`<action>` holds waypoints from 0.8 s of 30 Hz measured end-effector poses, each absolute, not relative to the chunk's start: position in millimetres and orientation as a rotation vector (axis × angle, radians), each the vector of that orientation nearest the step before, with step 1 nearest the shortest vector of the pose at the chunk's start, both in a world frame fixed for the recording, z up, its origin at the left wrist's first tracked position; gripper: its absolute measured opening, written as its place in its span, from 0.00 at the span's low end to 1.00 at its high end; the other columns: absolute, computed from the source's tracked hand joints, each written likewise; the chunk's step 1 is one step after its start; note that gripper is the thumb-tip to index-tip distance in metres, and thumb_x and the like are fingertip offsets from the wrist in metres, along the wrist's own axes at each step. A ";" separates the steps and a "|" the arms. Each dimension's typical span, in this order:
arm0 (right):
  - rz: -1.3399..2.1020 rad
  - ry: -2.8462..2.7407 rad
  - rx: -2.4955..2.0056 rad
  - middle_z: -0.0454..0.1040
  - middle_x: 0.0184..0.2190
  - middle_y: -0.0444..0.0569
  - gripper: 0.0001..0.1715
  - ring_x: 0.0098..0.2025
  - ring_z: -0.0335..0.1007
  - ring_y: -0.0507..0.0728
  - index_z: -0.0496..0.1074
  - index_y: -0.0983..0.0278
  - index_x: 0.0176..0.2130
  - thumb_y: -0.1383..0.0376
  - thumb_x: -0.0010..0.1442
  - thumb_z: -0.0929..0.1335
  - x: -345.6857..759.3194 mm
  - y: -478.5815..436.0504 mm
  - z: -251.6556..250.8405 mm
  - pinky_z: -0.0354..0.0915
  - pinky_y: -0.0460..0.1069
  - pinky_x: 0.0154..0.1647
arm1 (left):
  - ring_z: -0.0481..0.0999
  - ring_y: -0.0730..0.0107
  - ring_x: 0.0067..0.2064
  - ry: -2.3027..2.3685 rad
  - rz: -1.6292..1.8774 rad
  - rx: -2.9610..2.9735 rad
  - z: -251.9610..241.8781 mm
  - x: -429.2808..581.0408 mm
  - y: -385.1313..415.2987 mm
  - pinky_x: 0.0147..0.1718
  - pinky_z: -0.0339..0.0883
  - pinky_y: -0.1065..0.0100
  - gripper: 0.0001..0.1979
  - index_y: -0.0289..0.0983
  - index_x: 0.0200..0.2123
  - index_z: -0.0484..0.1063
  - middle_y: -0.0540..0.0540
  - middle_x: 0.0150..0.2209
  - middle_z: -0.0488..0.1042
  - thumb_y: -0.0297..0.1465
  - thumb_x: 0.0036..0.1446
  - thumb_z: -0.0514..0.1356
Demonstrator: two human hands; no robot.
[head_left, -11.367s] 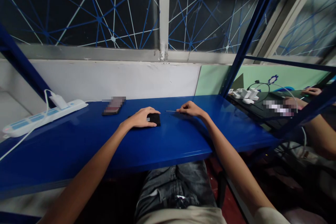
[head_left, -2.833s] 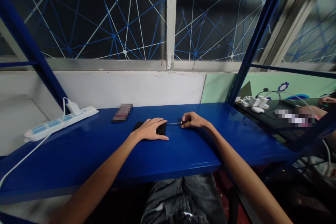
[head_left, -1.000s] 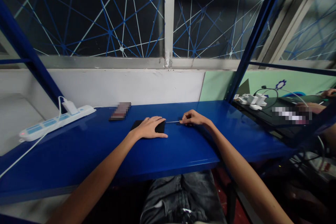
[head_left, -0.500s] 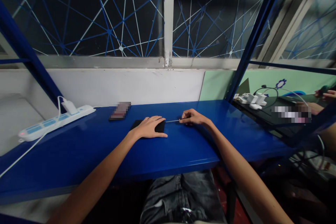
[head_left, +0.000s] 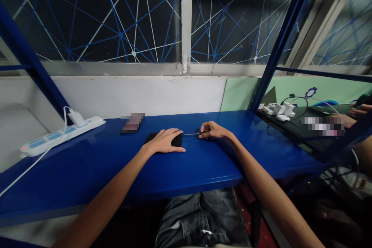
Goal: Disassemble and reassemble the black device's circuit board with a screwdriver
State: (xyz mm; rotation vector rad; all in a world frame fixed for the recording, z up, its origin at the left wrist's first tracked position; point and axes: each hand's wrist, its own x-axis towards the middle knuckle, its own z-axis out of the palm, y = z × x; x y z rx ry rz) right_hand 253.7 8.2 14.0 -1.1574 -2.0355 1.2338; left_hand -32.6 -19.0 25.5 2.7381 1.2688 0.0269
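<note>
A flat black rectangular box [head_left: 178,140] lies on the blue table in front of me. My left hand [head_left: 165,141] is spread over it, fingers along its far side and thumb along its near side, holding it down; the palm hides much of the box. To its right, my right hand [head_left: 212,130] is closed round a small screwdriver [head_left: 201,133] with a black and yellow handle. The thin metal shaft lies roughly level and points left, its tip at the right edge of the box. Whether the tip sits in anything is too small to tell.
A blurred-out phone-like object [head_left: 133,123] lies behind the box on the blue table [head_left: 186,170]. At the left is a white power strip [head_left: 62,136] with a plug and cable. On the right, beyond a blue post [head_left: 266,68], another person's hand [head_left: 343,120] is near cables and white adapters [head_left: 281,109].
My right-hand fingers have shifted on the screwdriver, and more of its black and yellow handle now shows. My left hand and the box have stayed in place.
</note>
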 end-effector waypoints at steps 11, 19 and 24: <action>1.114 -2.096 -1.139 0.67 0.21 0.42 0.25 0.21 0.55 0.47 0.71 0.67 0.31 0.48 0.49 0.73 250.7 6.9 13.0 0.50 0.44 0.21 | 0.50 0.42 0.67 1.272 0.022 2.731 25.3 -32.5 -19.1 0.60 0.47 0.45 0.49 0.44 0.68 0.50 0.40 0.68 0.50 0.65 0.50 0.50; 1.246 -2.040 -1.103 0.67 0.19 0.40 0.25 0.18 0.56 0.46 0.67 0.66 0.29 0.50 0.45 0.76 251.4 8.0 10.8 0.51 0.44 0.19 | 0.50 0.44 0.67 1.283 0.027 2.757 22.8 -31.9 -19.2 0.60 0.47 0.45 0.49 0.44 0.68 0.49 0.39 0.68 0.50 0.65 0.50 0.49; 1.174 -2.137 -1.091 0.64 0.17 0.41 0.28 0.17 0.52 0.46 0.72 0.69 0.26 0.45 0.52 0.70 251.2 6.6 10.2 0.48 0.45 0.19 | 0.48 0.43 0.68 1.274 0.031 2.770 19.9 -31.8 -21.5 0.60 0.45 0.45 0.48 0.44 0.68 0.47 0.40 0.69 0.49 0.65 0.52 0.47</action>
